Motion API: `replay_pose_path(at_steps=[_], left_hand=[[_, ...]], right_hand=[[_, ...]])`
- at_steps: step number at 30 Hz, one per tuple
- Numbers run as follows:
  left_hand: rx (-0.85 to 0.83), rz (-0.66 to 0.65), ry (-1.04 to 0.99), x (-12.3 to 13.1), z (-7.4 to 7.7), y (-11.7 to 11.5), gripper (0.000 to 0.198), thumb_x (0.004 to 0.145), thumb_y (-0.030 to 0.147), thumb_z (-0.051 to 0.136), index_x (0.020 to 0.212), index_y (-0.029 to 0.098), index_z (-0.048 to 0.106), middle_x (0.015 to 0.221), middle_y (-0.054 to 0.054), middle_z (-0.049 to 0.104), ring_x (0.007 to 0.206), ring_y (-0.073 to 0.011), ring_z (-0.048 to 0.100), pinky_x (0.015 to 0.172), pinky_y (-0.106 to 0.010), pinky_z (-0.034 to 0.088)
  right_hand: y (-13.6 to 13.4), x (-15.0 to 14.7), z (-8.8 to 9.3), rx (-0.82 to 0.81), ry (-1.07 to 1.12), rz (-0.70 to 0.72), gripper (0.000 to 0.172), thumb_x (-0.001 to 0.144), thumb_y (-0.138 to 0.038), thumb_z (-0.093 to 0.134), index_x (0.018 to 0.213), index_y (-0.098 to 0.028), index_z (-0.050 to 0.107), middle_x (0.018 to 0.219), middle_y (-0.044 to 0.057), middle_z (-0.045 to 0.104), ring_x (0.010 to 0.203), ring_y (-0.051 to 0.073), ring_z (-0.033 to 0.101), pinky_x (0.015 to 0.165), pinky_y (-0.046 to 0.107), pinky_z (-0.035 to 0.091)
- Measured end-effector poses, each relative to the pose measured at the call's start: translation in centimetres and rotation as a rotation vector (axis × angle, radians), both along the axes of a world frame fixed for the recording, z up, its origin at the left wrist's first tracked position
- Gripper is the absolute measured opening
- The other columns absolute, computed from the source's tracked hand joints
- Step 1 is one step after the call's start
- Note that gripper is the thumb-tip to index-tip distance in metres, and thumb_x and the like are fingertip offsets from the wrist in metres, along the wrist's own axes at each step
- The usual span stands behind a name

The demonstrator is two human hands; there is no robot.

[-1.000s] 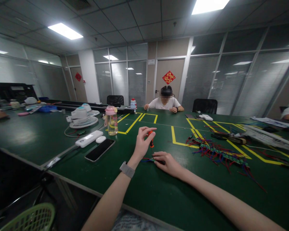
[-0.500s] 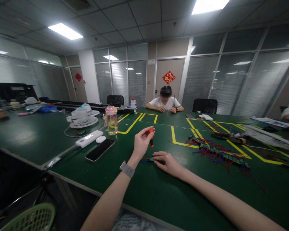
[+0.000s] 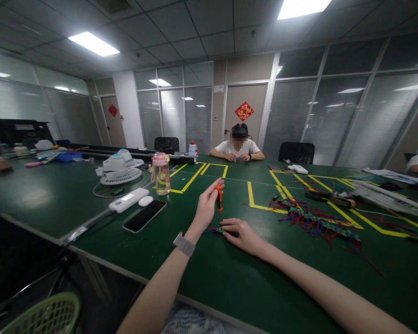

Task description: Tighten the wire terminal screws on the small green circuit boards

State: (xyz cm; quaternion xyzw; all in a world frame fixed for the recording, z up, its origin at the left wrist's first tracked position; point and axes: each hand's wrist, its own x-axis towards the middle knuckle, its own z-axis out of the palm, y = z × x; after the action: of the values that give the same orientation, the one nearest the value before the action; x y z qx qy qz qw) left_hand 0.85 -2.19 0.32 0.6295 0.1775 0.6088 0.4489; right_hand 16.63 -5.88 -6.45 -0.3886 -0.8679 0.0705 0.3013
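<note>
My left hand (image 3: pixel 206 200), with a grey-strapped watch on its wrist, grips an orange and black screwdriver (image 3: pixel 219 198). The tool stands nearly upright, its tip down at a small green circuit board (image 3: pixel 220 230) on the table. Red and blue wires run out from the board's left side. My right hand (image 3: pixel 242 235) rests on the table, its thumb and fingers closed on the board's right edge beside the screwdriver tip. Part of the board is hidden by those fingers.
Right of my hands lies a row of several wired circuit boards (image 3: pixel 313 220), with pliers (image 3: pixel 330 199) and a white keyboard (image 3: pixel 392 198) beyond. On the left are a phone (image 3: pixel 145 216), a power strip (image 3: pixel 129 200), a pink-lidded bottle (image 3: pixel 162 174) and white fans (image 3: pixel 120 171). A person (image 3: pixel 238 147) sits opposite.
My left fingers have shifted around the screwdriver handle, straightening upward, and more of the orange handle shows. The right hand and the board have stayed in place.
</note>
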Motion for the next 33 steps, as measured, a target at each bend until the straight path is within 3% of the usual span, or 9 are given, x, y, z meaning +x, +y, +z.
replay_pose_path(at_steps=[5, 8, 11, 13, 17, 20, 23, 28, 33], left_hand=[[-0.012, 0.064, -0.011, -0.13, -0.03, -0.1, 0.035, 0.079, 0.029, 0.06, 0.112, 0.017, 0.06, 0.108, -0.01, 0.065, 0.097, -0.0198, 0.062, 0.089, -0.036, 0.048], [0.052, 0.229, 0.058, -0.32, 0.0, -0.21, 0.031, 0.072, 0.031, 0.068, 0.101, 0.018, 0.066, 0.093, -0.006, 0.064, 0.082, -0.0153, 0.061, 0.076, -0.028, 0.049], [0.123, 0.373, 0.133, -0.52, 0.12, -0.34, 0.024, 0.073, 0.035, 0.067, 0.092, 0.02, 0.07, 0.093, -0.004, 0.056, 0.082, -0.0134, 0.057, 0.072, -0.024, 0.047], [0.124, 0.37, 0.147, -0.61, 0.25, -0.39, 0.023, 0.081, 0.035, 0.057, 0.095, 0.022, 0.07, 0.101, -0.005, 0.054, 0.092, -0.0146, 0.056, 0.08, -0.025, 0.046], [0.118, 0.23, 0.103, -0.5, 0.35, -0.26, 0.031, 0.089, 0.026, 0.041, 0.11, 0.022, 0.064, 0.121, -0.006, 0.055, 0.118, -0.0175, 0.047, 0.102, -0.032, 0.035], [0.036, 0.07, 0.049, -0.29, 0.31, -0.17, 0.033, 0.088, 0.026, 0.044, 0.117, 0.021, 0.059, 0.126, -0.008, 0.055, 0.116, -0.0207, 0.052, 0.1, -0.036, 0.038], [-0.05, -0.017, 0.002, -0.18, 0.26, -0.19, 0.036, 0.085, 0.029, 0.049, 0.118, 0.019, 0.057, 0.122, -0.011, 0.059, 0.102, -0.0216, 0.061, 0.087, -0.037, 0.049], [0.004, 0.156, 0.043, -0.37, 0.19, -0.29, 0.032, 0.076, 0.031, 0.063, 0.105, 0.017, 0.065, 0.094, -0.006, 0.065, 0.079, -0.0149, 0.062, 0.073, -0.028, 0.051], [0.094, 0.276, 0.139, -0.46, 0.44, -0.59, 0.023, 0.081, 0.031, 0.057, 0.099, 0.022, 0.069, 0.1, -0.005, 0.058, 0.091, -0.0151, 0.058, 0.077, -0.024, 0.048]], right_hand=[[-0.03, 0.03, 0.04, -0.008, 0.002, 0.008, 0.025, 0.085, -0.024, 0.052, 0.101, -0.021, 0.07, 0.111, 0.008, 0.065, 0.105, 0.021, 0.058, 0.093, 0.036, 0.046], [-0.04, 0.05, 0.03, -0.004, 0.001, 0.002, 0.025, 0.085, -0.023, 0.051, 0.102, -0.021, 0.07, 0.111, 0.008, 0.065, 0.104, 0.021, 0.058, 0.093, 0.036, 0.046], [0.02, 0.08, -0.05, -0.004, -0.007, -0.002, 0.025, 0.085, -0.023, 0.052, 0.103, -0.021, 0.069, 0.111, 0.008, 0.065, 0.105, 0.021, 0.058, 0.093, 0.036, 0.046], [0.06, 0.07, -0.1, -0.003, -0.007, 0.002, 0.025, 0.085, -0.023, 0.052, 0.102, -0.021, 0.07, 0.11, 0.008, 0.066, 0.105, 0.021, 0.058, 0.093, 0.036, 0.046], [0.08, 0.03, -0.07, -0.001, -0.004, 0.007, 0.024, 0.085, -0.023, 0.052, 0.1, -0.022, 0.07, 0.11, 0.007, 0.066, 0.105, 0.021, 0.058, 0.093, 0.036, 0.046], [0.05, 0.01, -0.02, 0.002, -0.006, 0.007, 0.024, 0.085, -0.023, 0.052, 0.101, -0.022, 0.07, 0.11, 0.007, 0.066, 0.104, 0.021, 0.059, 0.093, 0.036, 0.046], [0.04, 0.02, -0.04, 0.006, -0.01, 0.002, 0.025, 0.085, -0.024, 0.051, 0.102, -0.022, 0.07, 0.11, 0.007, 0.066, 0.105, 0.02, 0.058, 0.094, 0.035, 0.046], [0.08, 0.04, -0.1, 0.003, -0.01, -0.004, 0.025, 0.085, -0.025, 0.051, 0.101, -0.022, 0.07, 0.11, 0.007, 0.065, 0.105, 0.021, 0.058, 0.093, 0.035, 0.046], [0.02, 0.05, 0.0, 0.001, -0.009, 0.001, 0.025, 0.085, -0.025, 0.051, 0.101, -0.022, 0.07, 0.111, 0.007, 0.065, 0.105, 0.021, 0.058, 0.093, 0.035, 0.046]])
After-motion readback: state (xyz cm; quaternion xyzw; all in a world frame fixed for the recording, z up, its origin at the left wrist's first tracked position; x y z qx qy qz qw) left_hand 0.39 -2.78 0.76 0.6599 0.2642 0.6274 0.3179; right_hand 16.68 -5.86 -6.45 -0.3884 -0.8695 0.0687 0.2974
